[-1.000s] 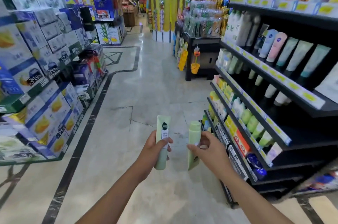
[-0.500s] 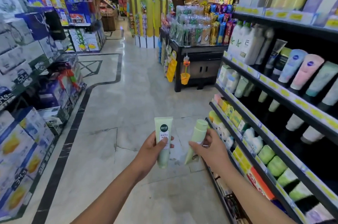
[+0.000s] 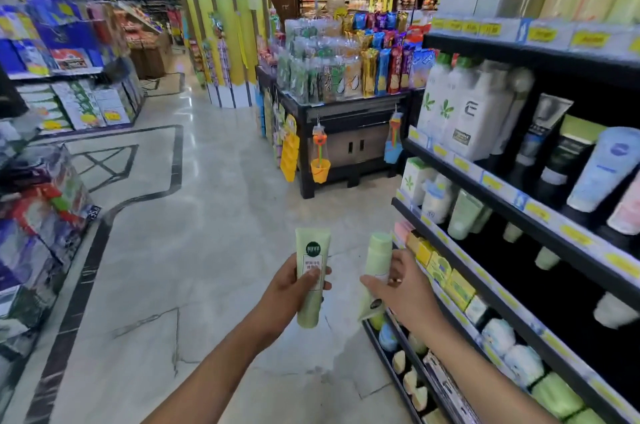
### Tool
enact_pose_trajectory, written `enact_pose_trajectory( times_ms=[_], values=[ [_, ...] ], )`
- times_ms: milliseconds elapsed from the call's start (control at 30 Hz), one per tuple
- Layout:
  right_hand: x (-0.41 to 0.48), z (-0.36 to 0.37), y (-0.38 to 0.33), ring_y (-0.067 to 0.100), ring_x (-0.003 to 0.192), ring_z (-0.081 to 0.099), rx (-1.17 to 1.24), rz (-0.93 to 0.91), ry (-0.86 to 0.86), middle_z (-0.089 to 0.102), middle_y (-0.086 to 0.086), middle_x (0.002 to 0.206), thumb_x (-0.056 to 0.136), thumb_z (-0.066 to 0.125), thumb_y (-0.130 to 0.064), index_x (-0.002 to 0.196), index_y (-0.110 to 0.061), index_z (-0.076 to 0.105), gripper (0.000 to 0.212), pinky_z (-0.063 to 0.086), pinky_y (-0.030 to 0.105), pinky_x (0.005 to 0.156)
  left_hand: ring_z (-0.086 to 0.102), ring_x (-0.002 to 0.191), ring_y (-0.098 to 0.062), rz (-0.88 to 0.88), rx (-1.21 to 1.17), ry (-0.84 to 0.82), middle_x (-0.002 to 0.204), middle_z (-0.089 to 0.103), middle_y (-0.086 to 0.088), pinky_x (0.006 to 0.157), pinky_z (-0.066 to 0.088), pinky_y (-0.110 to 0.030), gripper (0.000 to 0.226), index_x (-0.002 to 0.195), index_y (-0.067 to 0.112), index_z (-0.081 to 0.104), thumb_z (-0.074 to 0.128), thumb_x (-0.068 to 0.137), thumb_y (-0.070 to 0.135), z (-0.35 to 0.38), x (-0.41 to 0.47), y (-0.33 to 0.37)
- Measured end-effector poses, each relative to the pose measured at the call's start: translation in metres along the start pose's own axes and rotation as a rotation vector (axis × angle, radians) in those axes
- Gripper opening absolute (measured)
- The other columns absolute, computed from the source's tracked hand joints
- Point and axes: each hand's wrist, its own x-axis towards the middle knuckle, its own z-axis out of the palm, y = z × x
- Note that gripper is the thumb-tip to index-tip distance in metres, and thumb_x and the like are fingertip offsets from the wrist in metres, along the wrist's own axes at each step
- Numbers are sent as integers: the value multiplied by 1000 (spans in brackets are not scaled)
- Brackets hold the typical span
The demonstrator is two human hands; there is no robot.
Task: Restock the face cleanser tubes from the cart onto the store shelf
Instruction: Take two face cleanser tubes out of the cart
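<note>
My left hand (image 3: 289, 288) grips a pale green cleanser tube (image 3: 311, 252), flat crimped end up, dark round logo facing me. My right hand (image 3: 405, 288) holds a second pale green tube (image 3: 375, 255) with its cap end up and crimped end down, tilted slightly. Both tubes hang over the aisle floor, just left of the black store shelf (image 3: 519, 201). Similar green tubes (image 3: 464, 214) stand cap-down on a middle shelf level. The cart is out of view.
The black shelving runs along my right with bottles, tubes and yellow price tags. A black display table (image 3: 346, 132) piled with snack packs stands ahead. Stacked boxes (image 3: 41, 215) line the left side. A green pillar (image 3: 221, 18) rises beyond the marble aisle floor.
The view has swung right and moved closer to the shelf. Both hands keep their tubes, held at about the same height and spacing.
</note>
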Motion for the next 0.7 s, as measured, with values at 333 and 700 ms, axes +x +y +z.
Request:
enact_pose_trajectory(
  times_ms=[333, 700],
  values=[
    [91, -53, 18, 0, 90, 69, 29, 117, 147, 73, -20, 98, 83, 84, -30, 113, -40, 63, 38, 58, 23, 65, 70, 101, -28, -31, -1, -254, 119, 72, -11, 93, 56, -51, 24, 131, 16, 59, 51, 108, 19, 56, 173, 14],
    [105, -90, 42, 11, 89, 71, -24, 414, 346, 68, -9, 106, 80, 78, -54, 119, -39, 51, 50, 57, 38, 72, 70, 102, -24, -55, 95, -690, 117, 72, -9, 83, 58, -42, 26, 132, 25, 59, 53, 107, 21, 130, 283, 8]
  ],
)
